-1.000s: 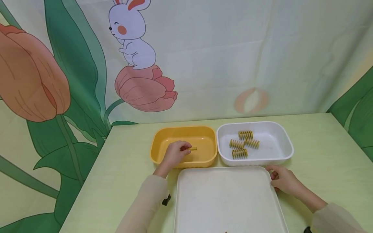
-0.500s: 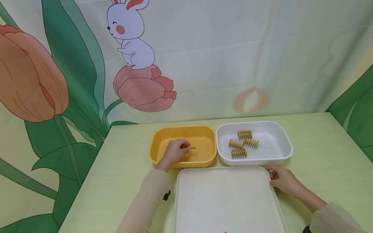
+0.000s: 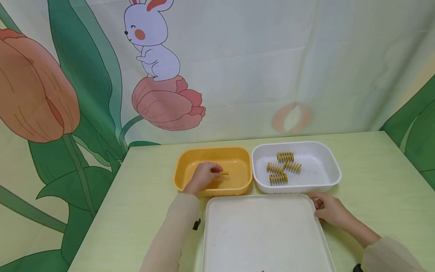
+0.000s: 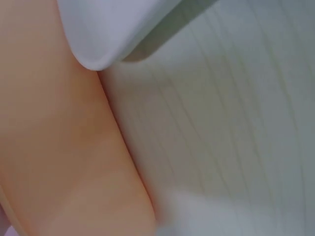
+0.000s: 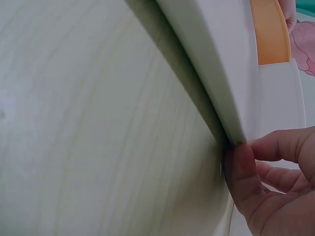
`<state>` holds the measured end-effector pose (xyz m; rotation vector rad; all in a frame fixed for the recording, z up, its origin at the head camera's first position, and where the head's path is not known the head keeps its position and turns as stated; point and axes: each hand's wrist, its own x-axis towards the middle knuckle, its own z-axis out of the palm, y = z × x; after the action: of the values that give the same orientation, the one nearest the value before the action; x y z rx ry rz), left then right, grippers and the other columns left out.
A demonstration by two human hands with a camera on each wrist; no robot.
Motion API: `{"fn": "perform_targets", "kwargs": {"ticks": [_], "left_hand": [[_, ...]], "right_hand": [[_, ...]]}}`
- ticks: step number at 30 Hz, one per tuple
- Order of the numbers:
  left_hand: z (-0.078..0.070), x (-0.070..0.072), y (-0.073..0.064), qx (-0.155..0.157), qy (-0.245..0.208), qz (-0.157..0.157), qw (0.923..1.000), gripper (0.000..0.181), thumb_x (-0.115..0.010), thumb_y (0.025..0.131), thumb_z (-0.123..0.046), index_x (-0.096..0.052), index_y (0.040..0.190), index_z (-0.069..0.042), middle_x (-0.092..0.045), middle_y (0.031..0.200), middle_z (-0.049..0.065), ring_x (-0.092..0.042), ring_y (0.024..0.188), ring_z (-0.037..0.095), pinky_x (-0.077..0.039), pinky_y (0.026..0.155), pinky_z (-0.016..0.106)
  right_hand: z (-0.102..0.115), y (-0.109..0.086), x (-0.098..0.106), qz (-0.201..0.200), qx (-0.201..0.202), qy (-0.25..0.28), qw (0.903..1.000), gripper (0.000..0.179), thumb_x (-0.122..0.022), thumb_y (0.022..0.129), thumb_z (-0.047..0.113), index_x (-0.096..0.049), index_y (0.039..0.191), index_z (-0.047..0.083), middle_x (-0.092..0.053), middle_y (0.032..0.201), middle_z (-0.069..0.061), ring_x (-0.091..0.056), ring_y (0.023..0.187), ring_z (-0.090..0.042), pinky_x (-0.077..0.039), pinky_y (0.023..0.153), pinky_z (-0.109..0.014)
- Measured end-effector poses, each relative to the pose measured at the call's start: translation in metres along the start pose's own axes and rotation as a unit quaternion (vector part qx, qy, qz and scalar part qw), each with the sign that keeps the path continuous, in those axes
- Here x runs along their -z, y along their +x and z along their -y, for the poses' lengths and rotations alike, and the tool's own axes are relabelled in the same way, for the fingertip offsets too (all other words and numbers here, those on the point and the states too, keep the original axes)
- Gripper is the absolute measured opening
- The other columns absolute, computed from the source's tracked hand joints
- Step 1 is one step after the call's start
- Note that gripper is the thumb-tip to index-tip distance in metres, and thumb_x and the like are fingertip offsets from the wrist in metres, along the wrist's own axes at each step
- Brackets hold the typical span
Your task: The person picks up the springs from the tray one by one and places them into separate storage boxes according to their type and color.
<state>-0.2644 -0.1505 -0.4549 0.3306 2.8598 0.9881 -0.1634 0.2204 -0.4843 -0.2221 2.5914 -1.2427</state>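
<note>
My left hand (image 3: 204, 176) reaches into the yellow bin (image 3: 239, 177) and pinches a thin gold-coloured, rod-like piece (image 3: 224, 173); its tip sticks out to the right of the fingers, and the rest is hidden by them. The left wrist view shows mainly the bin's side wall (image 4: 74, 142). At the far right corner of the large white tray (image 3: 261, 230), my right hand (image 3: 329, 209) pinches the rim between thumb and fingers, as the right wrist view also shows (image 5: 283, 184).
Right of the yellow bin stands a white bin (image 3: 319, 175) holding several gold coil springs (image 3: 278, 179). The large tray lies in front of both bins on the pale green table (image 3: 146, 211). Behind the table hangs a printed cloth (image 3: 244, 75) with a rabbit and tulips.
My left hand has shifted very slightly up with the gold-coloured piece, staying over the yellow bin. The right hand keeps its place at the tray's corner.
</note>
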Motion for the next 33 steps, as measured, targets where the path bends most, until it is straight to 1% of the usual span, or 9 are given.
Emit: {"fn": "perform_targets", "kwargs": {"ticks": [5, 9, 17, 23, 29, 32, 33], "left_hand": [[0.003, -0.001, 0.003, 0.025, -0.011, 0.011, 0.9996, 0.013, -0.066, 0.075, -0.009, -0.069, 0.087, -0.006, -0.066, 0.085, 0.004, -0.056, 0.078, 0.015, -0.048, 0.076, 0.027], [0.005, -0.003, 0.006, 0.036, -0.011, 0.014, 0.9992, 0.013, -0.067, 0.074, -0.01, -0.069, 0.087, -0.007, -0.067, 0.085, 0.004, -0.056, 0.078, 0.016, -0.047, 0.077, 0.028], [0.012, -0.008, 0.011, 0.045, 0.005, 0.019, 0.9988, 0.014, -0.068, 0.073, -0.011, -0.069, 0.086, -0.007, -0.066, 0.084, 0.004, -0.054, 0.076, 0.014, -0.047, 0.075, 0.027], [0.013, -0.008, 0.013, 0.054, 0.017, 0.026, 0.9981, 0.012, -0.069, 0.073, -0.01, -0.069, 0.084, -0.007, -0.066, 0.082, 0.004, -0.053, 0.075, 0.015, -0.046, 0.076, 0.026], [0.011, -0.007, 0.012, 0.056, 0.032, 0.033, 0.9974, 0.01, -0.067, 0.074, -0.007, -0.067, 0.083, -0.006, -0.064, 0.08, 0.004, -0.052, 0.073, 0.014, -0.044, 0.071, 0.024], [0.012, -0.008, 0.014, 0.064, 0.037, 0.037, 0.9966, 0.01, -0.068, 0.073, -0.006, -0.067, 0.083, -0.005, -0.064, 0.08, 0.005, -0.054, 0.074, 0.015, -0.045, 0.072, 0.026], [0.013, -0.008, 0.013, 0.054, 0.037, 0.037, 0.9972, 0.009, -0.067, 0.074, -0.007, -0.066, 0.083, -0.006, -0.064, 0.08, 0.005, -0.054, 0.075, 0.014, -0.044, 0.072, 0.025]], "right_hand": [[0.001, -0.001, 0.001, 0.005, -0.003, 0.003, 1.0, 0.046, -0.053, 0.066, -0.007, -0.048, 0.112, -0.008, -0.051, 0.074, -0.008, -0.05, 0.053, -0.013, -0.045, 0.045, -0.025], [0.0, 0.0, 0.001, 0.005, -0.004, -0.001, 1.0, 0.046, -0.054, 0.066, -0.007, -0.048, 0.112, -0.008, -0.05, 0.074, -0.008, -0.05, 0.053, -0.013, -0.045, 0.045, -0.025], [-0.001, 0.0, 0.001, 0.007, -0.006, 0.005, 0.9999, 0.047, -0.054, 0.066, -0.007, -0.048, 0.112, -0.008, -0.05, 0.074, -0.008, -0.05, 0.053, -0.013, -0.045, 0.045, -0.025], [0.0, 0.001, 0.001, 0.006, -0.001, 0.002, 1.0, 0.046, -0.054, 0.066, -0.007, -0.05, 0.111, -0.006, -0.051, 0.074, -0.008, -0.05, 0.053, -0.013, -0.045, 0.045, -0.025], [0.0, 0.001, 0.001, 0.004, -0.001, 0.001, 1.0, 0.045, -0.053, 0.065, -0.008, -0.05, 0.11, -0.006, -0.051, 0.073, -0.007, -0.049, 0.052, -0.012, -0.044, 0.045, -0.025], [0.001, 0.0, 0.001, 0.004, -0.001, 0.003, 1.0, 0.045, -0.053, 0.065, -0.007, -0.049, 0.11, -0.007, -0.05, 0.073, -0.007, -0.049, 0.052, -0.012, -0.044, 0.045, -0.025], [0.001, 0.0, 0.001, 0.005, -0.001, 0.003, 1.0, 0.045, -0.053, 0.065, -0.007, -0.049, 0.11, -0.007, -0.05, 0.073, -0.008, -0.049, 0.052, -0.012, -0.044, 0.045, -0.025]]}}
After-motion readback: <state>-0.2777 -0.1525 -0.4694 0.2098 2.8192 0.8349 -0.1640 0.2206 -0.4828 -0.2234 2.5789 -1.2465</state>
